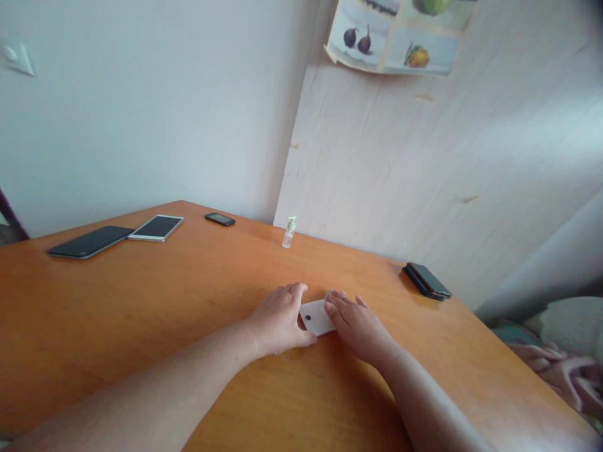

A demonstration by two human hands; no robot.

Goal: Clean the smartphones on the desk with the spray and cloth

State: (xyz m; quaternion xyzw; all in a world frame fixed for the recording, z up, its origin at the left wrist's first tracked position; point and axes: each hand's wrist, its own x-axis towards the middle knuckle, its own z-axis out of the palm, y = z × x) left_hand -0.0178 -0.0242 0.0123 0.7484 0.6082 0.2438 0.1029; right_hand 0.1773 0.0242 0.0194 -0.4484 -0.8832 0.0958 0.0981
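Observation:
A white smartphone lies back side up on the wooden table, its round dark camera lens toward the left. My left hand grips its left end, with the thumb at the near edge and the fingers at the far edge. Over the right part of the phone rests my right hand, fingers bent down onto its back. A small pale bit pokes out at those fingertips; what it is I cannot make out. The phone's right end is hidden under this hand.
On the table's left are a black tablet, a white tablet and a small dark phone. A clear pump bottle stands near the wall. Stacked dark devices lie by the right edge. Beyond is pink fabric.

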